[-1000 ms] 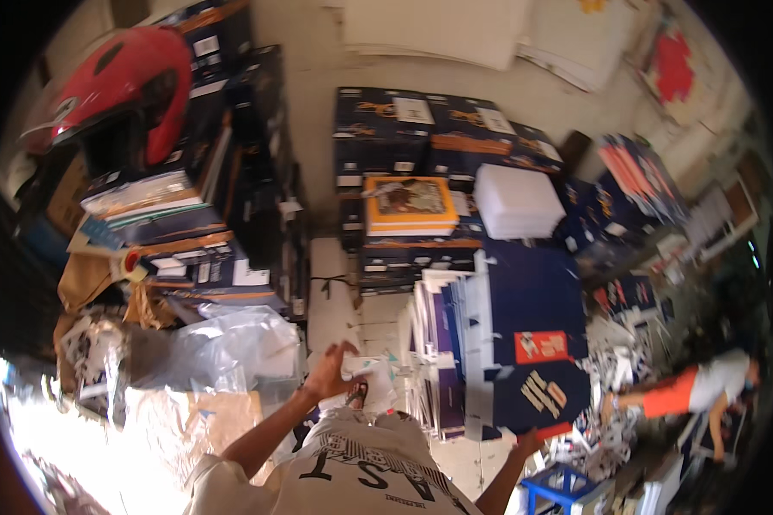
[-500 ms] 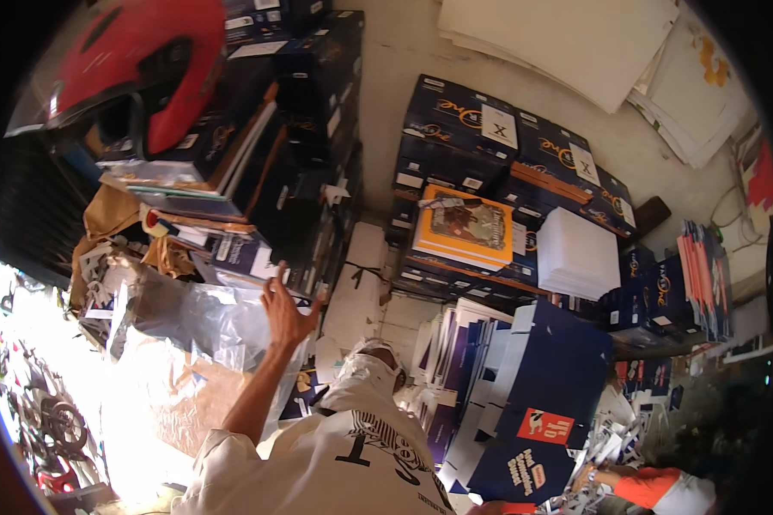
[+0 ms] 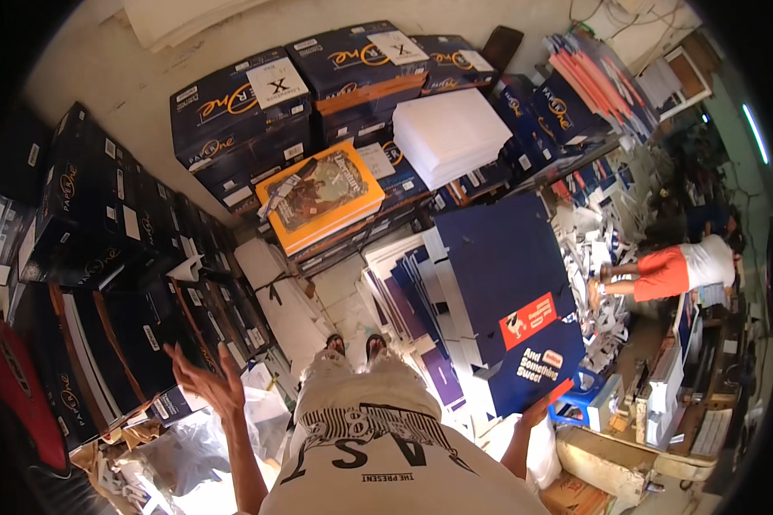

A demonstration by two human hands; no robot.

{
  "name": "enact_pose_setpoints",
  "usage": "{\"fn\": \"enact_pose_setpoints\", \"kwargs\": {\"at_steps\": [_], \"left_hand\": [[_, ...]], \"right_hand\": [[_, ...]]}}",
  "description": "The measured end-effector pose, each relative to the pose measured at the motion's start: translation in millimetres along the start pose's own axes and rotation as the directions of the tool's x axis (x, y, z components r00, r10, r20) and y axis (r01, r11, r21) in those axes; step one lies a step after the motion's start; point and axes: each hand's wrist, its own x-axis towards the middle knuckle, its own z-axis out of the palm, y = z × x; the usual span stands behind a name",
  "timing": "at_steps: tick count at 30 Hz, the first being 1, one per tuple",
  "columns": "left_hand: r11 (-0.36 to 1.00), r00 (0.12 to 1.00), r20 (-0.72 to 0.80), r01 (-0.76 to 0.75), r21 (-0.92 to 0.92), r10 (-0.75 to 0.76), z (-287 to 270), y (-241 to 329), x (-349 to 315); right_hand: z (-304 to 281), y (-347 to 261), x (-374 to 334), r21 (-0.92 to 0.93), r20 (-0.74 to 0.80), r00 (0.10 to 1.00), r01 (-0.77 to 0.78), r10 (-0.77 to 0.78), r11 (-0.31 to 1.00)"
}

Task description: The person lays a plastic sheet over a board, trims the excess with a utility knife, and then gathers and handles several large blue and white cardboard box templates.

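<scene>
My left hand is raised with its fingers spread, holding nothing, near the dark cartons on the left and over clear plastic sheeting. To the right my right hand is low beside my body, closed at the end of a thin red-orange piece. That piece runs along the near edge of a large dark blue printed panel with a red label; whether it is part of the panel I cannot tell. My right fingers are partly hidden. Flat white and purple card stacks lean beside the panel.
Dark blue paper cartons line the wall, with orange-covered books and a white paper stack among them. A red helmet is at far left. Another person stands by paper scraps. A blue stool stands right.
The view has swung right and down, so my feet now show. My left hand appears lower and stays open. More of my right hand and the thin red-orange piece has come into view.
</scene>
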Motion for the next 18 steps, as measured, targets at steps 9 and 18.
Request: {"fn": "enact_pose_setpoints", "kwargs": {"at_steps": [9,18], "left_hand": [[0.868,0.877,0.354,-0.127,-0.481,0.324,69,124,42],[0.966,0.981,0.089,0.184,-0.182,-0.170,40,62,-19]], "right_hand": [[30,-6,-23,-0.248,-0.059,0.947,0.293,-0.317,0.923],[71,-38,-24,-0.162,0.212,0.805,0.588,-0.554,0.792]]}}
